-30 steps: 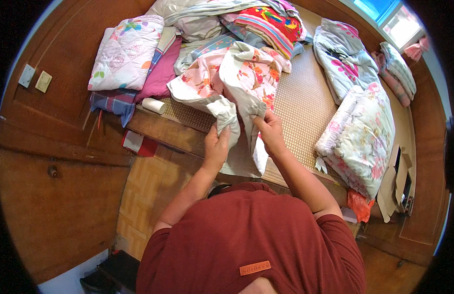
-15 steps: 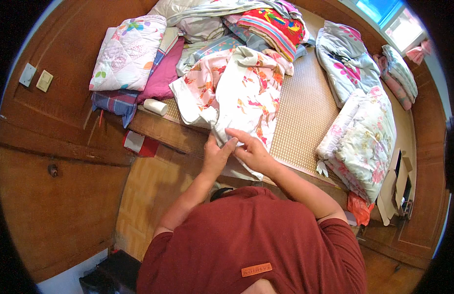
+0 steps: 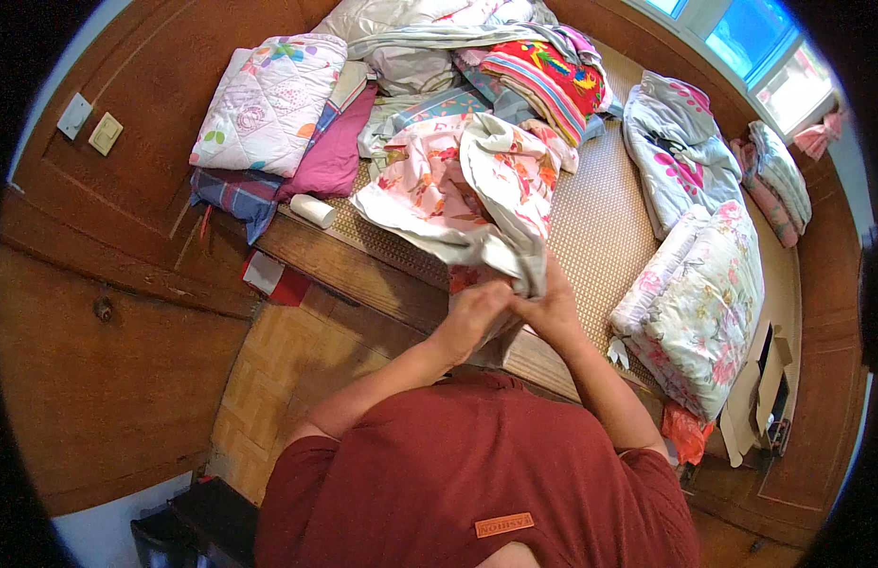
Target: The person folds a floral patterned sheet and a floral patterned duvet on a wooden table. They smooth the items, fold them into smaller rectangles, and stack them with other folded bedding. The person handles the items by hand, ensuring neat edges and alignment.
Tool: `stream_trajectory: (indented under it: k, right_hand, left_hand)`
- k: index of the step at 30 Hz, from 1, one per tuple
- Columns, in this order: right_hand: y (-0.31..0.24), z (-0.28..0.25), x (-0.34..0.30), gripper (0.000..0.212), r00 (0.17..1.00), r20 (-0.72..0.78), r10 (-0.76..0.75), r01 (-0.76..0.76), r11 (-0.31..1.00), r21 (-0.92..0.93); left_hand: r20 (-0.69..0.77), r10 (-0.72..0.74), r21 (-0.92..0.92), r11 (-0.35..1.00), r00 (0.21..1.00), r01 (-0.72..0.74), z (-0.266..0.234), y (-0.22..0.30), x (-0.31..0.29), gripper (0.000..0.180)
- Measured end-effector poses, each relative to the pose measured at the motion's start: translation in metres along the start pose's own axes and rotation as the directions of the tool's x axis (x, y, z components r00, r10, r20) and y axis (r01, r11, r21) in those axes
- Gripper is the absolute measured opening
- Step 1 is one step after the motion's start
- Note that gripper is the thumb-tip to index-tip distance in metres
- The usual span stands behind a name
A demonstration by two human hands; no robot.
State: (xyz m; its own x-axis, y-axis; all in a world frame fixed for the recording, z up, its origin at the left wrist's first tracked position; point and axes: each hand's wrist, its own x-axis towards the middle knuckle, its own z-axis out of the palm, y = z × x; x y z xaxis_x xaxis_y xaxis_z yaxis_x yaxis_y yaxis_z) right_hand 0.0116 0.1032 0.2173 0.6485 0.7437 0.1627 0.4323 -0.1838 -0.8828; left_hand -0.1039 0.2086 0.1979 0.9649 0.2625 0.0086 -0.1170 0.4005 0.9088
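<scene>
A white cloth with orange and red flowers [image 3: 430, 185] lies loosely bunched on the bed, its near end gathered up and hanging over the front edge. At that edge my right hand [image 3: 555, 308] grips the gathered end, fingers wrapped round the pale fabric. Right beside it my left hand [image 3: 479, 310] is closed on the same cloth, a little smeared by motion. Part of the cloth shows below the hands, and my fingertips are partly hidden in its folds.
Folded quilts [image 3: 273, 109] and a magenta cloth [image 3: 335, 156] sit at the left, near a white roll [image 3: 312, 210]. A red patterned blanket [image 3: 553, 76] tops the back pile. On the right are a floral pillow-like bundle [image 3: 699, 303], a grey cover [image 3: 676, 142] and a cardboard box [image 3: 756, 388].
The cloth's near end has been turned and bunched, showing more of its plain underside. My right hand has moved right and turned upright; my left hand has shifted right and lower.
</scene>
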Motion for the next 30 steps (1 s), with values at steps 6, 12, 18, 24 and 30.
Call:
stream_trajectory:
  k: [6,12,18,24,30]
  right_hand:
    - [0.006,-0.084,-0.023,0.034,0.984,-0.166,0.064,-0.065,0.998,0.000]
    - [-0.044,-0.186,-0.079,0.031,0.988,-0.067,-0.141,0.149,0.980,0.131]
    - [-0.021,-0.207,-0.139,0.032,0.966,-0.259,0.002,-0.005,1.000,-0.013]
    - [-0.013,-0.214,-0.183,0.032,0.834,-0.542,0.100,-0.139,0.990,-0.030]
    - [-0.015,-0.235,-0.212,0.031,0.662,-0.746,0.067,-0.118,0.993,-0.015]
  left_hand:
    - [0.211,0.002,0.123,0.992,0.977,-0.028,-0.015,0.037,0.007,0.027]
    - [-0.276,-0.048,0.063,0.996,0.960,0.068,-0.109,0.007,0.030,0.024]
    - [-0.322,-0.268,0.412,0.824,0.908,0.390,-0.131,-0.125,0.064,0.052]
    - [-0.301,-0.217,0.838,0.405,0.929,0.366,-0.096,-0.205,0.057,0.079]
    - [-0.322,-0.321,0.911,0.151,0.891,0.383,-0.064,-0.192,0.079,0.074]
